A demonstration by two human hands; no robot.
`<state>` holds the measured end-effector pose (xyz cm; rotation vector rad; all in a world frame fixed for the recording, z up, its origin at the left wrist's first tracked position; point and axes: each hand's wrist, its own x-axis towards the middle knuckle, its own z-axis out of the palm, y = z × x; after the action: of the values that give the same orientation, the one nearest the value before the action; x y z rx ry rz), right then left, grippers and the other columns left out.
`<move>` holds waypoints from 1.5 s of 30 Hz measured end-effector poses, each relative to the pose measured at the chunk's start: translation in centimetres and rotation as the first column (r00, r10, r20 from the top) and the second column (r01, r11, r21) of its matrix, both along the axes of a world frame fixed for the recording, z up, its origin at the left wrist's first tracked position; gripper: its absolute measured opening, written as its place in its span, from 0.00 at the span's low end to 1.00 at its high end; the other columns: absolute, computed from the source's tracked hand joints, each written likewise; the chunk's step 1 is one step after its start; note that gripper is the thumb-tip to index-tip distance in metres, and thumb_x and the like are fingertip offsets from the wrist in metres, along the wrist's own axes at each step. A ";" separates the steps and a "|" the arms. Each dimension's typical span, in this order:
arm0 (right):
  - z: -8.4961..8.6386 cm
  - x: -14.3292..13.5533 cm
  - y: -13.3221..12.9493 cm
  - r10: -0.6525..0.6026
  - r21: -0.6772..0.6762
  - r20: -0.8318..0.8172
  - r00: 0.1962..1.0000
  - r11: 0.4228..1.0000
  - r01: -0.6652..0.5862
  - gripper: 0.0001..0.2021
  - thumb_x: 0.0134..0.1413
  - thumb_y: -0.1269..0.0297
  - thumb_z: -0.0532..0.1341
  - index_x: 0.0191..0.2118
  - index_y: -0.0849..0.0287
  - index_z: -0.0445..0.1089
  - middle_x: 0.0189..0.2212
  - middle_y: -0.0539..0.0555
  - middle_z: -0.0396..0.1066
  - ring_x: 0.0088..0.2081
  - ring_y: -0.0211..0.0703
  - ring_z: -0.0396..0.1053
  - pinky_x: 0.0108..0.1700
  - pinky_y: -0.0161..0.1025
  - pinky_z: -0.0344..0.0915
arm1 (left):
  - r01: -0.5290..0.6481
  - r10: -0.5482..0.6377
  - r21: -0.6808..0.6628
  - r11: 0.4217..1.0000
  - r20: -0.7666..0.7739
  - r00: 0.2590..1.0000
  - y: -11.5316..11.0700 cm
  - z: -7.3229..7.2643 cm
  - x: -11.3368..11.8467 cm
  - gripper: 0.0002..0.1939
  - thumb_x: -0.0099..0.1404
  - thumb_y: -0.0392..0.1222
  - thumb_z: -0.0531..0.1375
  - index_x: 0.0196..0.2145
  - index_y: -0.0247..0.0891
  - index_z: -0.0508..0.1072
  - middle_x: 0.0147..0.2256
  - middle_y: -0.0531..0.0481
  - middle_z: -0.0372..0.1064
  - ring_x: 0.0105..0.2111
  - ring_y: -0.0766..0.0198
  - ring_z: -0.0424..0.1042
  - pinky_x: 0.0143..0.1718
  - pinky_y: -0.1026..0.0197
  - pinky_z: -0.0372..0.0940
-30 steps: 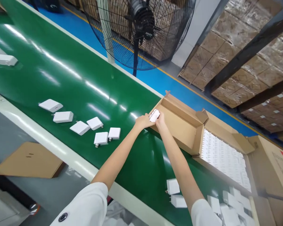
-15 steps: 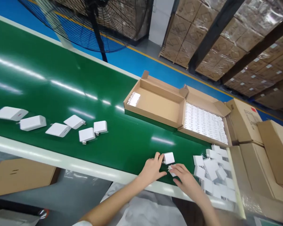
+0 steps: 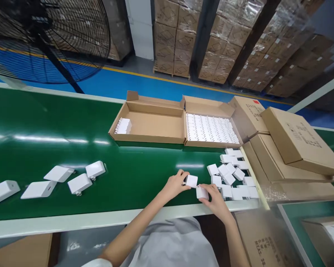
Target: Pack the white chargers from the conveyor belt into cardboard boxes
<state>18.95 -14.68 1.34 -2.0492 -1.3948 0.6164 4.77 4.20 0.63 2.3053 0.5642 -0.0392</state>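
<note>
Over the green belt point(image 3: 144, 167), my left hand point(image 3: 176, 186) is closed on a white charger point(image 3: 192, 181), with thumb and fingers at its left end. Just to the right, my right hand point(image 3: 213, 198) pinches a second white charger point(image 3: 202, 192) between thumb and fingers. The two chargers are close together. Right of my hands is a loose pile of white chargers point(image 3: 226, 174). Several more chargers point(image 3: 79, 183) lie spread out on the belt at the left.
Behind the hands stands an open carton point(image 3: 153, 124) with a few chargers at its left end, beside a carton point(image 3: 211, 128) filled with rows of chargers. Closed cartons point(image 3: 300, 141) are stacked at the right. A large fan point(image 3: 48, 37) stands beyond the belt.
The view has turned rightward. My right hand has taken hold of the charger it was touching and tilted it up. My left hand has closed on the other charger.
</note>
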 end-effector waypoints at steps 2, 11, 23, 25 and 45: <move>-0.3 1.3 -0.1 -0.066 0.070 -0.194 0.979 0.994 0.081 0.21 0.55 0.64 0.60 0.55 0.48 0.64 0.52 0.55 0.67 0.49 0.51 0.67 0.50 0.51 0.67 | 0.014 -0.005 -0.121 0.993 0.075 0.997 -0.9 -0.1 -1.6 0.24 0.60 0.41 0.61 0.54 0.44 0.62 0.48 0.50 0.68 0.42 0.60 0.73 0.42 0.62 0.65; -2.4 -2.4 7.4 0.303 0.225 -0.628 0.717 0.952 -0.206 0.14 0.60 0.61 0.56 0.49 0.51 0.72 0.54 0.54 0.69 0.55 0.48 0.66 0.57 0.49 0.62 | -0.088 0.082 0.049 0.995 0.119 0.990 -1.9 -0.7 -9.3 0.25 0.65 0.37 0.47 0.59 0.48 0.56 0.45 0.48 0.63 0.23 0.68 0.66 0.27 0.64 0.63; 0.6 8.3 5.5 0.175 -0.141 0.383 0.907 0.981 -0.129 0.33 0.47 0.82 0.54 0.59 0.48 0.61 0.64 0.55 0.53 0.59 0.60 0.56 0.51 0.61 0.64 | -0.003 0.013 0.171 0.985 -0.054 0.998 -1.0 1.8 -6.7 0.31 0.64 0.34 0.48 0.64 0.46 0.47 0.46 0.44 0.65 0.27 0.62 0.72 0.26 0.63 0.62; 0.6 8.8 6.5 0.179 -0.201 0.434 0.883 0.975 -0.099 0.32 0.42 0.84 0.56 0.55 0.53 0.66 0.59 0.60 0.60 0.54 0.65 0.60 0.48 0.61 0.65 | 0.056 -0.045 0.219 0.974 -0.055 0.997 -1.1 1.9 -6.4 0.31 0.65 0.32 0.47 0.64 0.46 0.47 0.47 0.43 0.64 0.27 0.61 0.71 0.26 0.63 0.61; -1.6 -0.5 4.2 -0.346 0.159 0.048 0.937 0.929 0.334 0.10 0.62 0.61 0.51 0.34 0.57 0.66 0.46 0.61 0.67 0.49 0.52 0.65 0.50 0.52 0.64 | 0.060 -0.047 0.248 0.967 -0.055 0.997 -3.5 -2.2 -0.2 0.44 0.62 0.40 0.58 0.65 0.35 0.33 0.64 0.30 0.46 0.39 0.52 0.75 0.36 0.57 0.68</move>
<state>18.49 -10.46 -0.22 -2.1411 -1.0508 0.2805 4.59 0.72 -1.55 2.5710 0.5580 -0.0533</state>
